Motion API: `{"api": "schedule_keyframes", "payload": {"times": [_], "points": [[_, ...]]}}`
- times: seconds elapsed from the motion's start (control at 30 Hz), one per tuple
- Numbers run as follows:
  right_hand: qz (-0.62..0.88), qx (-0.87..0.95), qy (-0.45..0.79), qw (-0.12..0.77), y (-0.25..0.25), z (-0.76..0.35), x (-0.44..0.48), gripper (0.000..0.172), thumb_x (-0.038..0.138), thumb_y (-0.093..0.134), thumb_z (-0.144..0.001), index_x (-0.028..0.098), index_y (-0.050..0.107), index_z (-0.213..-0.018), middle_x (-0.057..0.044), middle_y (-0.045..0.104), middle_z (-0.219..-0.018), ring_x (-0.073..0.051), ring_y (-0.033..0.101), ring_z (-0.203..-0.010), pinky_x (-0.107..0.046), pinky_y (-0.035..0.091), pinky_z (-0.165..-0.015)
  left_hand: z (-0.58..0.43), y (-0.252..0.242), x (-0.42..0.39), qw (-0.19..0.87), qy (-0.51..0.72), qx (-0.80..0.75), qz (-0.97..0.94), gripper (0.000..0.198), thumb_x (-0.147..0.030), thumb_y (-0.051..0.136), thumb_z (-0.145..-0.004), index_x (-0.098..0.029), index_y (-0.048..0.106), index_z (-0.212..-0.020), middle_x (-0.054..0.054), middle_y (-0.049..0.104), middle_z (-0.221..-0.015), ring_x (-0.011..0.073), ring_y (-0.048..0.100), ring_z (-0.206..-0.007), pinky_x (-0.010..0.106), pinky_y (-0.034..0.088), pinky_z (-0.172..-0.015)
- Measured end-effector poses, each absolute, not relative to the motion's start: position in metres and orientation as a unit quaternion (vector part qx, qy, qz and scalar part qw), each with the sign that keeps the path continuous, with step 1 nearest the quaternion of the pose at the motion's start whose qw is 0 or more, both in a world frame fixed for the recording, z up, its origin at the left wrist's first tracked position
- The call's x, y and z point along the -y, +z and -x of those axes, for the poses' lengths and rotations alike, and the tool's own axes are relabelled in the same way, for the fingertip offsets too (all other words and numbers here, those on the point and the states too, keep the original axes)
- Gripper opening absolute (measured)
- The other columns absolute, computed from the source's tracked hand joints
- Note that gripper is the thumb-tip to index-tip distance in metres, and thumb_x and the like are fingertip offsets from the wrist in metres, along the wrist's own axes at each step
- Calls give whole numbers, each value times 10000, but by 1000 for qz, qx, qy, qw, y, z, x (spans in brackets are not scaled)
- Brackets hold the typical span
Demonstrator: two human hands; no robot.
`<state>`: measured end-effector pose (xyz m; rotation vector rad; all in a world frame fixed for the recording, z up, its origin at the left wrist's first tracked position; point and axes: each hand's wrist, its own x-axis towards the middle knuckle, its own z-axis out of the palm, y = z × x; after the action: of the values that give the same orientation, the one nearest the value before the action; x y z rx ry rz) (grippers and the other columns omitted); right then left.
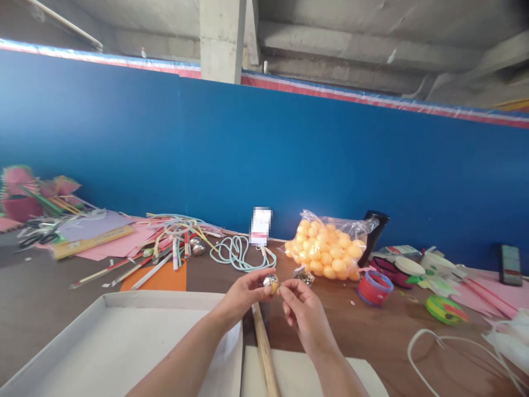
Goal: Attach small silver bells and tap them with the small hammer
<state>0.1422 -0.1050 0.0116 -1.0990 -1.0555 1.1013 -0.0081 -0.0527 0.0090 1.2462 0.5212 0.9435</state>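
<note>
Between the fingers of my left hand (243, 292) is a small ball (270, 283), mostly shiny silver with an orange patch on its lower right. My right hand (300, 306) is right beside it, thumb and forefinger pinched together at the ball's edge. Whatever that pinch holds is too small to make out. Just behind my right hand lies a small heap of shiny silver pieces (306, 277), partly covered by the fingers. A transparent bag of orange table tennis balls (326, 248) stands further back. Other silver balls (197, 246) lie to the left.
A white tray (124, 300) fills the front left, beside a wooden stick (264, 347). Coiled pale-blue cord (237, 253), scissors (41, 234) and coloured paper (99, 237) lie behind. On the right are a red-and-blue roll (374, 288), green tape (445, 310), a white cable (413, 353) and a phone (511, 264).
</note>
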Motion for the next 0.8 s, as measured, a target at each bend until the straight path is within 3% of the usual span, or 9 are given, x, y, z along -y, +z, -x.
{"api": "schedule_keyframes", "payload": {"times": [0.53, 0.8], "points": [[443, 356, 568, 595, 14, -142, 105, 263, 347, 723, -631, 182, 588, -785, 29, 566, -703, -15, 324, -411, -146, 177, -349, 6, 9, 54, 648, 422, -236, -589, 475, -242, 684, -662, -212, 591, -1127, 57, 628, -906, 161, 556, -801, 282, 411, -752], [412, 341, 606, 589, 13, -145, 106, 209, 307, 701, -678, 167, 563, -749, 36, 510, -701, -14, 310, -439, -143, 164, -366, 6, 10, 54, 620, 422, -257, -609, 462, -233, 667, -670, -215, 593, -1125, 46, 619, -852, 159, 552, -767, 267, 410, -699]]}}
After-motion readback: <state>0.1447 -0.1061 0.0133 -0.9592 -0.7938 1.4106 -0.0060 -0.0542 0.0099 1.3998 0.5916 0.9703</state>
